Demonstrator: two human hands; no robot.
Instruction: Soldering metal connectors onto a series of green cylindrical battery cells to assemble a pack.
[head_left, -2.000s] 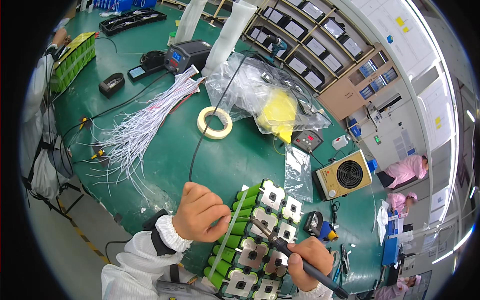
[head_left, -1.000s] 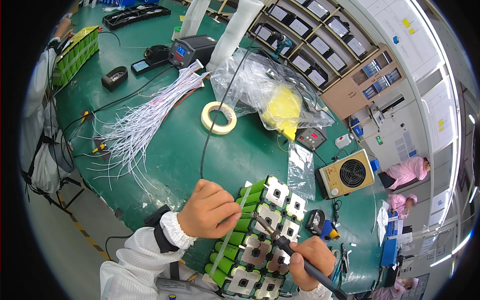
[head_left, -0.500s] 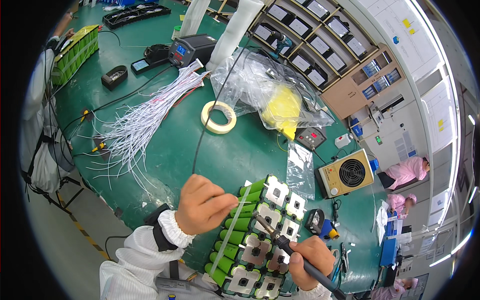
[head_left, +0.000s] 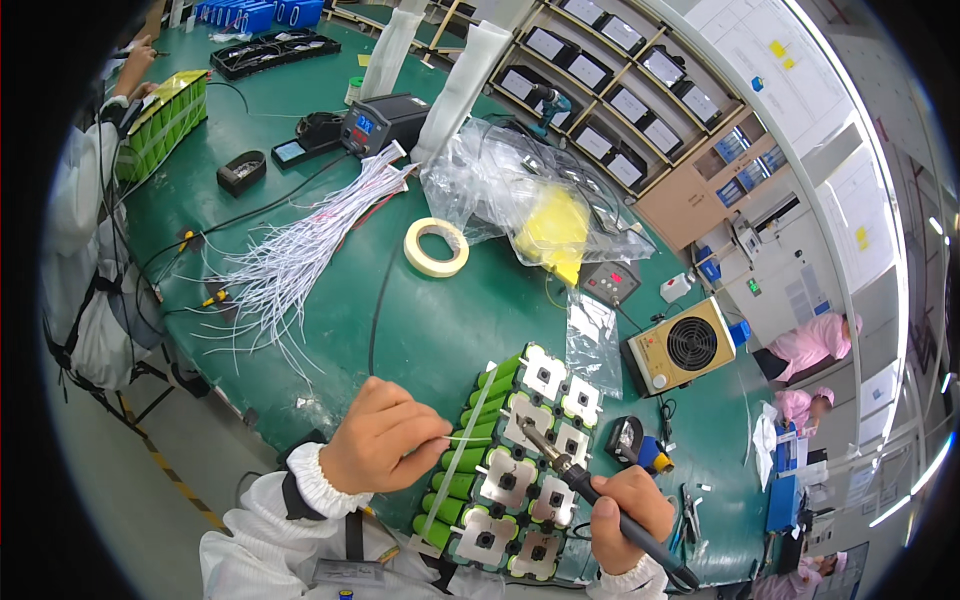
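Note:
A pack of green cylindrical battery cells (head_left: 455, 485) lies at the table's near edge, its right face covered with square nickel plates (head_left: 508, 480) in black holders. My right hand (head_left: 632, 508) grips a soldering iron (head_left: 572, 474) by its dark handle, the metal tip over one of the upper plates; whether it touches cannot be made out. Left of the pack, my left hand (head_left: 385, 438) pinches a thin pale wire (head_left: 466, 438) between thumb and finger. Its free end points right, across the cells. A clear strip (head_left: 463, 447) runs along the cells.
Ahead lie a tape roll (head_left: 436, 247), a bundle of white wires (head_left: 300, 250), a soldering station (head_left: 385, 122) and plastic bags (head_left: 480, 180). A fan unit (head_left: 683, 346), a small black container (head_left: 626, 440) and pliers (head_left: 690, 514) stand right. Another person's hand (head_left: 136, 68) is at far left.
My left hand has moved down and slightly left with the wire, lower along the cells. The iron's tip has shifted slightly right over the plates. The whole view has tilted a little.

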